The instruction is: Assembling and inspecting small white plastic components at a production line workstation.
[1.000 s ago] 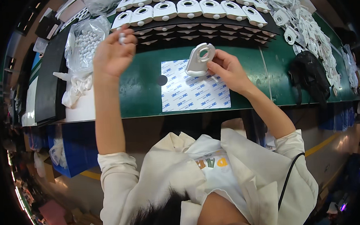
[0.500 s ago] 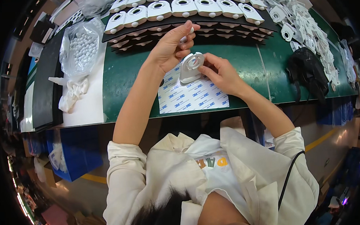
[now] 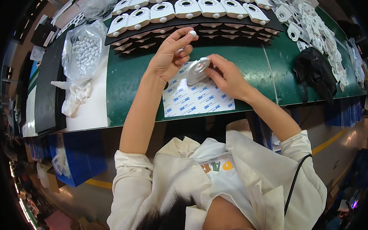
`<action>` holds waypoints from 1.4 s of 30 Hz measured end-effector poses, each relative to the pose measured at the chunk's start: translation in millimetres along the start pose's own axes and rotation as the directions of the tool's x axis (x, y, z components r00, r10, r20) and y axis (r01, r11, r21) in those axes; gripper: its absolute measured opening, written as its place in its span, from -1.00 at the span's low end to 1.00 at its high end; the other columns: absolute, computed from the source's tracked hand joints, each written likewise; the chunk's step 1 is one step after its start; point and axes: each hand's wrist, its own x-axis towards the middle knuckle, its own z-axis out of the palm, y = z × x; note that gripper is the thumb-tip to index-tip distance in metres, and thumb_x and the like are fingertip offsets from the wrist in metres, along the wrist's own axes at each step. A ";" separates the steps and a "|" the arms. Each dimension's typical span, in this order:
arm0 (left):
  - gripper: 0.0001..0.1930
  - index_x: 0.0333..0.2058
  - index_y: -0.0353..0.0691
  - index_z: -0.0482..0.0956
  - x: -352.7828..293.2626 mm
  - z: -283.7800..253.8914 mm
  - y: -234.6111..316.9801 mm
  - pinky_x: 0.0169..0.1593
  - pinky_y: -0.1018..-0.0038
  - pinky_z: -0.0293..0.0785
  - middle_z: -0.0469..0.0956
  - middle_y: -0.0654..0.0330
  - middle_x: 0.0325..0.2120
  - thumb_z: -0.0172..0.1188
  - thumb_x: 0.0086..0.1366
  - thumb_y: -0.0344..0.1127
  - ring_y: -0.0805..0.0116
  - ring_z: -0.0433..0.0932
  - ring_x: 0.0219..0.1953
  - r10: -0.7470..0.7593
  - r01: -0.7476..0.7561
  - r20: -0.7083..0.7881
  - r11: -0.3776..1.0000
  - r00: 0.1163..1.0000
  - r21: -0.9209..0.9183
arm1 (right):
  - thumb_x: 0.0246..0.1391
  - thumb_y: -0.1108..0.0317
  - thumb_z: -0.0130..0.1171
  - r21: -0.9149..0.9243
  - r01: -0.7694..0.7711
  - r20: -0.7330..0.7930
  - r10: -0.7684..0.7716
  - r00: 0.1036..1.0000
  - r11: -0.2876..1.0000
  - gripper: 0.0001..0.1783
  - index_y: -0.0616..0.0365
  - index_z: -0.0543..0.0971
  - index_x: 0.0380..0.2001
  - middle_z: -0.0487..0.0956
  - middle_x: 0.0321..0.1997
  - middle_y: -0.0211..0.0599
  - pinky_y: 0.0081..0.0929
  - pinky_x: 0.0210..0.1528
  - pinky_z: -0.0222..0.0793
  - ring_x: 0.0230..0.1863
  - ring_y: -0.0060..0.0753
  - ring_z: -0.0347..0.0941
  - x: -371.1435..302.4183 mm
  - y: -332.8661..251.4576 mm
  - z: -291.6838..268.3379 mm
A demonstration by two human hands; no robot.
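Grip of the left hand is pinched together, thumb and forefinger on a small white ball that shows at their tips. Farther back, something white peeks out between that hand's curled fingers; it is too covered to name. Opposite, the right hand has its thumb and fingers clamped on the near right edge of a white plastic piece with a round hole. This piece is tilted, just below the left hand and over a white sheet with blue print; whether its lower edge touches the sheet, I cannot tell. Ball and piece are apart.

Under the sheet is the green table. Beyond both hands, similar white pieces stand in rows on stacked black boards. Over on the left, a clear plastic bag holds many white balls, with a crumpled white cloth just beside it. At the right, a black bag lies near a long heap of white parts.
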 end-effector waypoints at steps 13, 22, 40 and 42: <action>-0.66 -0.09 -0.27 0.41 -1.2 5.8 -0.3 -0.68 0.83 -0.01 0.48 0.22 -0.29 0.13 0.20 -0.24 0.73 0.13 -0.62 -0.022 0.025 -0.053 0.998 0.998 0.058 | 0.14 0.41 -0.02 0.921 -0.255 0.174 0.274 0.946 0.295 -0.75 0.15 0.34 -0.09 0.45 -0.15 -0.34 -0.58 -0.11 0.36 -0.12 -0.51 0.39 4.0 5.8 -24.3; -0.61 -0.06 -0.27 0.43 0.1 8.2 -5.7 -0.67 0.78 0.01 0.48 0.32 -0.40 0.22 0.10 -0.41 0.72 0.12 -0.66 -0.019 0.022 -0.034 0.994 0.999 0.108 | 0.00 0.50 0.13 0.770 0.016 -0.081 0.073 0.994 0.638 -0.84 0.14 0.41 -0.31 0.49 -0.17 -0.28 -0.47 -0.02 0.36 -0.12 -0.41 0.44 10.0 4.4 -47.5; -0.68 -0.17 -0.22 0.52 -0.7 16.3 -7.1 -0.65 0.77 0.04 0.51 0.32 -0.45 0.27 0.06 -0.39 0.70 0.17 -0.68 0.027 -0.009 -0.074 0.971 0.997 0.238 | -0.12 0.56 0.19 0.176 0.473 -0.378 -0.385 0.842 0.863 -0.81 0.18 0.45 -0.37 0.52 -0.23 -0.20 -0.46 -0.09 0.34 -0.18 -0.32 0.43 13.8 12.0 -49.5; -0.70 -0.20 -0.20 0.54 -0.6 15.5 -8.7 -0.65 0.77 0.05 0.50 0.35 -0.49 0.30 0.03 -0.39 0.70 0.18 -0.68 0.038 -0.009 -0.102 0.960 0.994 0.278 | 0.03 0.51 0.10 0.532 0.302 -0.399 -0.081 0.913 0.791 -0.82 0.19 0.42 -0.24 0.49 -0.18 -0.22 -0.48 -0.10 0.35 -0.16 -0.40 0.42 15.8 19.1 -42.0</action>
